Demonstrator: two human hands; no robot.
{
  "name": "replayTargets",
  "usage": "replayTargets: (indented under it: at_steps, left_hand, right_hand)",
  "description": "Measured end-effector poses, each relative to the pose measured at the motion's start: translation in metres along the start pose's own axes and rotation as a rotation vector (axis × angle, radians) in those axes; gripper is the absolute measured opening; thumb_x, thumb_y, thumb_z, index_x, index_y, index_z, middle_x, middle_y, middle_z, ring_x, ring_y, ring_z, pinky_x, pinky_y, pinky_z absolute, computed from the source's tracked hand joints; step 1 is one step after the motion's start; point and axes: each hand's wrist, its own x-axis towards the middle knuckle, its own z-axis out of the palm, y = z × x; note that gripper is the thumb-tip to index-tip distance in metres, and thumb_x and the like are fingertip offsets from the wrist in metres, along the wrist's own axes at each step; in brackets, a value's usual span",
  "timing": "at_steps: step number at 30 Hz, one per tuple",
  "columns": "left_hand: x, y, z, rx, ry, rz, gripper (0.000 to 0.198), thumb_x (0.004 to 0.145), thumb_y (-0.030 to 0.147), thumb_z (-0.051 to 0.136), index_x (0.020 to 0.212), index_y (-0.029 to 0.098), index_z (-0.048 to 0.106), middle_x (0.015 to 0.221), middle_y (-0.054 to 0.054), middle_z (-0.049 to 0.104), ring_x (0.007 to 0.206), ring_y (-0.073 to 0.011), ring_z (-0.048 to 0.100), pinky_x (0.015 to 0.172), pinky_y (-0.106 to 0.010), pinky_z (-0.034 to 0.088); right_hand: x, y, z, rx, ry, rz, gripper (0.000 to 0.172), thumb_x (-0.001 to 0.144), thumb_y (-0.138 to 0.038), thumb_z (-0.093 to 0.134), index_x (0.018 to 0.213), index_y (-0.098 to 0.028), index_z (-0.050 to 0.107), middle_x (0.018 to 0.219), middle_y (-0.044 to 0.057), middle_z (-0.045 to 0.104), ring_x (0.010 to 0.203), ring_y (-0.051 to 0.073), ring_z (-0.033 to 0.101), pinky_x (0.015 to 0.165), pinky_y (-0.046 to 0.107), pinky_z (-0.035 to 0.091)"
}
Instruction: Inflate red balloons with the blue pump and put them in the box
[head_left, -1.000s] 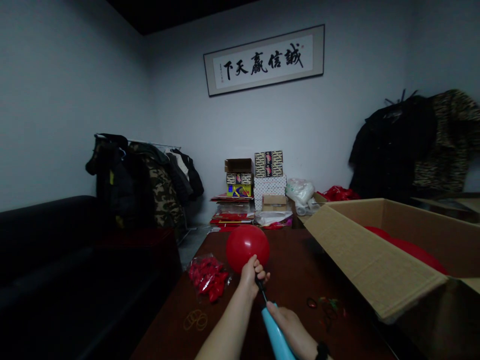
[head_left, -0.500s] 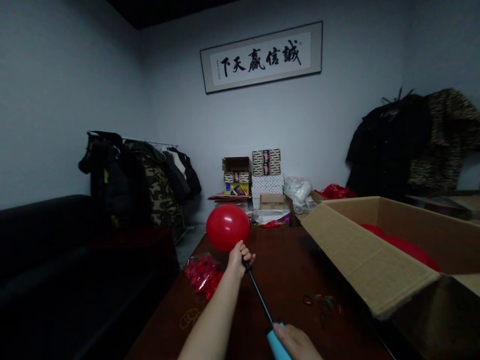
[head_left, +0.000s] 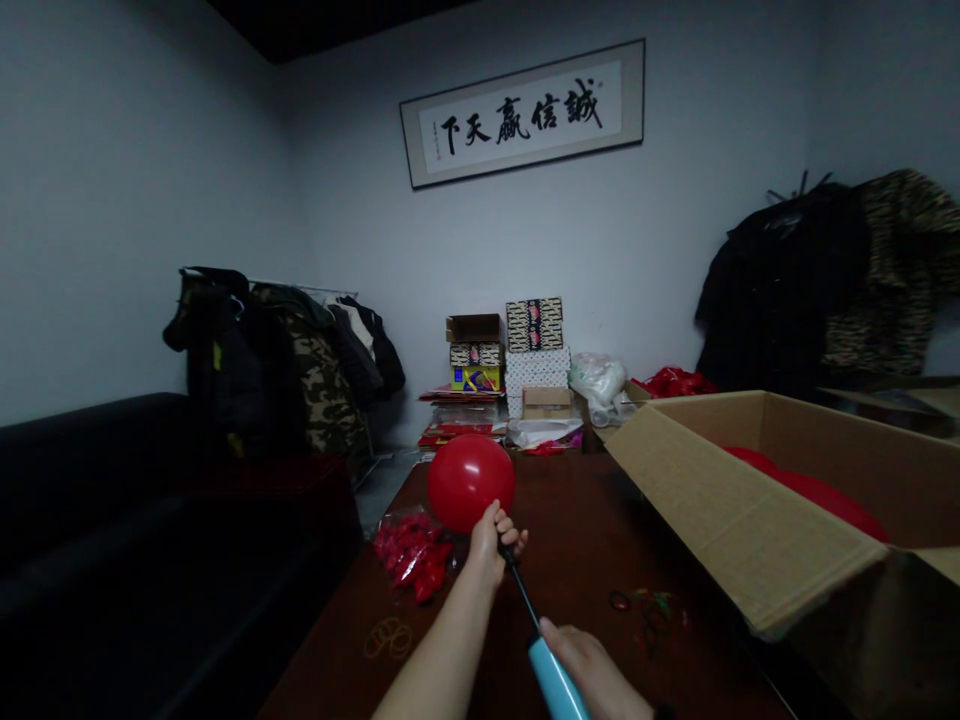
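Observation:
A round, inflated red balloon hangs over the table in the middle of the view. My left hand is closed around its neck, where it meets the black end of a hand pump. The fingers cover the joint itself. The pump's black rod runs down toward me into a light blue barrel, and my right hand is wrapped round that barrel. Left of my left forearm lies a clear bag of uninflated red balloons.
An open cardboard box holding red balloons stands on the right. Yellowish rubber bands and coloured bands lie on the brown table. Stacked boxes stand at the back, and a dark sofa is at left.
The balloon and my left hand have shifted slightly right and down. My right hand has pushed the blue barrel up toward my left hand, so less of the black rod shows.

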Motion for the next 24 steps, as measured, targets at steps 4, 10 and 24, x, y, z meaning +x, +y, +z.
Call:
replayTargets:
  at_steps: [4, 10, 24]
  left_hand:
    - [-0.009, -0.019, 0.001, 0.019, -0.050, -0.020, 0.036, 0.087, 0.035, 0.052, 0.061, 0.021, 0.031, 0.045, 0.011, 0.030, 0.034, -0.0043, 0.028, 0.059, -0.027, 0.047]
    - [-0.012, -0.021, 0.000, 0.064, -0.035, -0.027, 0.036, 0.088, 0.036, 0.049, 0.060, 0.021, 0.030, 0.042, 0.011, 0.030, 0.033, -0.0050, 0.026, 0.056, -0.027, 0.045]
    - [0.015, 0.025, 0.000, 0.064, 0.008, 0.038, 0.034, 0.089, 0.030, 0.046, 0.060, 0.021, 0.031, 0.042, 0.011, 0.028, 0.032, -0.0047, 0.027, 0.054, -0.025, 0.045]
  right_hand:
    - [0.033, -0.017, -0.002, 0.084, 0.006, 0.071, 0.073, 0.066, -0.091, 0.024, 0.056, -0.022, 0.046, 0.062, 0.002, 0.050, 0.064, 0.017, 0.044, 0.068, 0.031, 0.038]
    - [0.045, -0.018, 0.009, 0.116, -0.042, 0.100, 0.066, 0.069, -0.088, 0.025, 0.056, -0.024, 0.036, 0.057, -0.002, 0.036, 0.056, 0.013, 0.032, 0.057, 0.030, 0.032]
    - [-0.012, 0.014, 0.002, -0.050, -0.110, 0.086, 0.077, 0.067, -0.090, 0.024, 0.067, -0.021, 0.059, 0.076, 0.007, 0.059, 0.077, 0.023, 0.051, 0.079, 0.036, 0.039]
